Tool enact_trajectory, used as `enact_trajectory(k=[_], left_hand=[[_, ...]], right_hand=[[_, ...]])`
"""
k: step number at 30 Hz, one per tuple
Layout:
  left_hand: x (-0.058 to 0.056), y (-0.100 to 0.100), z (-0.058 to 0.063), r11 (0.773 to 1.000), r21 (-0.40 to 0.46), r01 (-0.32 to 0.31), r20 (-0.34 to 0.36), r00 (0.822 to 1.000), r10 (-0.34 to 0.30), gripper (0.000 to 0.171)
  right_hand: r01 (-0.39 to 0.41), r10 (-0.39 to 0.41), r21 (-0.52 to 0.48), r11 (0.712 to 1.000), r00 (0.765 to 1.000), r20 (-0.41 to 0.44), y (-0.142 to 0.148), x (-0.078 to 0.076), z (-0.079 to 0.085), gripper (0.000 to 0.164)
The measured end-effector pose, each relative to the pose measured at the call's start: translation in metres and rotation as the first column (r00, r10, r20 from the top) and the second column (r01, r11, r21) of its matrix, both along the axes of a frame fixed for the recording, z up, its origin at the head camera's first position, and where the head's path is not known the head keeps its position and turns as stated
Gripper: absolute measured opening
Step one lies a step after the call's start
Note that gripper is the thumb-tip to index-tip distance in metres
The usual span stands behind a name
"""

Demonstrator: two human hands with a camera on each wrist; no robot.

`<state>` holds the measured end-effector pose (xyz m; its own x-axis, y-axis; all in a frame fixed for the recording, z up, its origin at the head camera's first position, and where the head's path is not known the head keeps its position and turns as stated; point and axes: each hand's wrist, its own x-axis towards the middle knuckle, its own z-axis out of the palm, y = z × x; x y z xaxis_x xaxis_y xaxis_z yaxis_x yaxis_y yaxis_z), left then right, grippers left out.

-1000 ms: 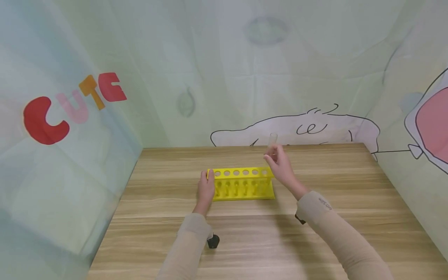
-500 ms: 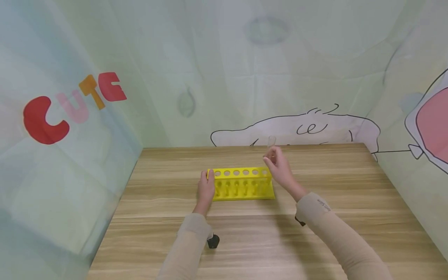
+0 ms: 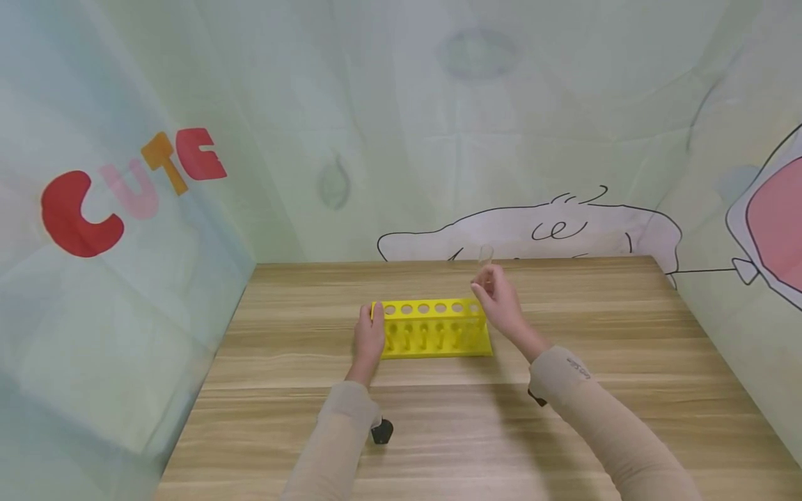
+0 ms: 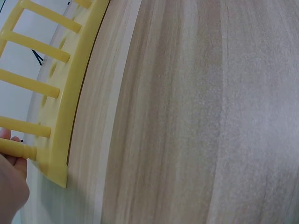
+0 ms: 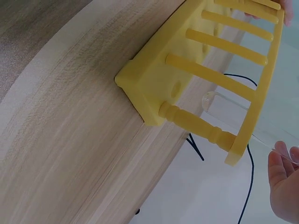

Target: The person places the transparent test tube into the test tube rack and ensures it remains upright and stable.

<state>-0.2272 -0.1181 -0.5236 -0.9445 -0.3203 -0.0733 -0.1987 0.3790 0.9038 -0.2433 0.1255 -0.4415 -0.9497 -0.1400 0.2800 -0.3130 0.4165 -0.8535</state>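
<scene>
We see a clear, round-bottomed tube [image 3: 486, 254] held at 1 o'clock of the middle of a yellow plastic rack with a row of round holes [image 3: 432, 327]; in the right wrist view its lower end passes through the end hole of the upper bar, with the rounded tip hanging above the base. The right hand [image 3: 501, 299], at the rack's 2 o'clock, has thumb and fingers pinched together on the tube. At 9 o'clock we find the left hand [image 3: 368, 337] clamped round the rack's end post. The rack stands upright on a wood-grain table [image 3: 438, 431]. Two beige sleeves [image 3: 614, 431] reach in from about 5 and 7 o'clock. Farther out, a pale printed cloth [image 3: 282, 104] bears colourful CUTE letters [image 3: 81, 223] at 10 o'clock and a pink balloon [image 3: 780, 216] between 2 and 3.
</scene>
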Motion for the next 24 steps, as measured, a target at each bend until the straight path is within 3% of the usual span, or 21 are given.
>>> enact_trajectory(k=[24], left_hand=[[0.0015,-0.0006,0.0021,1.000,0.014,0.006,0.007,1.000,-0.006,0.047]], right_hand=[[-0.006,0.006,0.005,1.000,0.998,0.065,0.0000,0.0012,-0.0067,0.015]])
